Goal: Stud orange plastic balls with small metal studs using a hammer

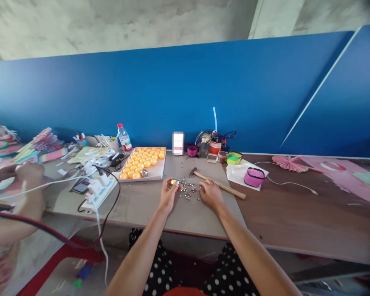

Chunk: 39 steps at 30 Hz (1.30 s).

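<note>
My left hand (pixel 168 195) is closed around a small ball (pixel 174 182), pale orange where it shows, with silvery bits on it. Fingers hide much of that ball. On the grey board between my hands lies a loose scatter of small shiny metal pieces (pixel 188 189). My right hand (pixel 211 192) rests low at the right edge of this scatter, its fingers bent down to the board. Whatever its fingertips pinch is too small to name. Just behind that hand lies a hammer (pixel 220 185) with a wooden handle.
A shallow box (pixel 163 168) of orange balls and one silvery ball (pixel 144 173) stands left. Nearby are a power strip (pixel 100 193) with cables, a bottle (pixel 124 137) and a phone (pixel 178 143). Right are a pink pouch (pixel 254 177) and containers. Another person's arm (pixel 31 197) reaches in left.
</note>
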{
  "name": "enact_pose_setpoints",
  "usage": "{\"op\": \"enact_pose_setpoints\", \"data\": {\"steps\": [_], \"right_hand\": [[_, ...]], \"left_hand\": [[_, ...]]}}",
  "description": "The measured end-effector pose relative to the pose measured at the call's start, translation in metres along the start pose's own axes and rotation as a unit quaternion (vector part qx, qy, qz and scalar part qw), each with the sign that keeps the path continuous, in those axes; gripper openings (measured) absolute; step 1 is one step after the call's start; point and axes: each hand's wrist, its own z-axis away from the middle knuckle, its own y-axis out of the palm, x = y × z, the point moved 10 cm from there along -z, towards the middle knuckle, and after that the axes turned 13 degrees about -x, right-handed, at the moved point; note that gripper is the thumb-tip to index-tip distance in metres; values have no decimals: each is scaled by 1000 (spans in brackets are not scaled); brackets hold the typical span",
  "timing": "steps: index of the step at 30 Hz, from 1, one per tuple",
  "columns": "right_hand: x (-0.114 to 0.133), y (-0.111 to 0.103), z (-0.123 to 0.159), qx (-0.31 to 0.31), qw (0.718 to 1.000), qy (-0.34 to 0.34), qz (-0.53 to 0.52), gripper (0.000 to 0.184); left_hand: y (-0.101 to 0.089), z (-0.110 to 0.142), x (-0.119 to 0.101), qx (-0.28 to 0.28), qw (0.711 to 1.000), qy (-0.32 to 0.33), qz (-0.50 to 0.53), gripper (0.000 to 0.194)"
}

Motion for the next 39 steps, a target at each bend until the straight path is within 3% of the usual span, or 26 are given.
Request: {"op": "enact_pose_setpoints", "data": {"steps": [3,8,13,18,22,25,32,39], "right_hand": [[2,3,2,19,1000,-14,-11,20],[2,-1,1,-5,997,-10,-70,19],[-12,-10,-4,-77,982,42,-166,18],[-20,-6,-7,-70,961,124,-237,15],[-14,-9,-16,-77,939,167,-291,14],[3,-2,-27,-26,918,181,-351,16],[32,20,-34,-7,799,258,-542,25],[31,38,-18,-15,793,255,-553,20]], "left_hand": [[0,1,0,0,1000,2,2,46],[3,2,1,14,1000,5,-22,44],[3,5,-2,5,999,9,-47,45],[6,5,-3,10,996,17,-86,45],[8,4,-5,16,994,30,-102,45],[8,3,-4,21,995,33,-90,44],[1,-7,10,15,999,24,-40,42],[1,-8,4,18,995,67,-76,41]]}}
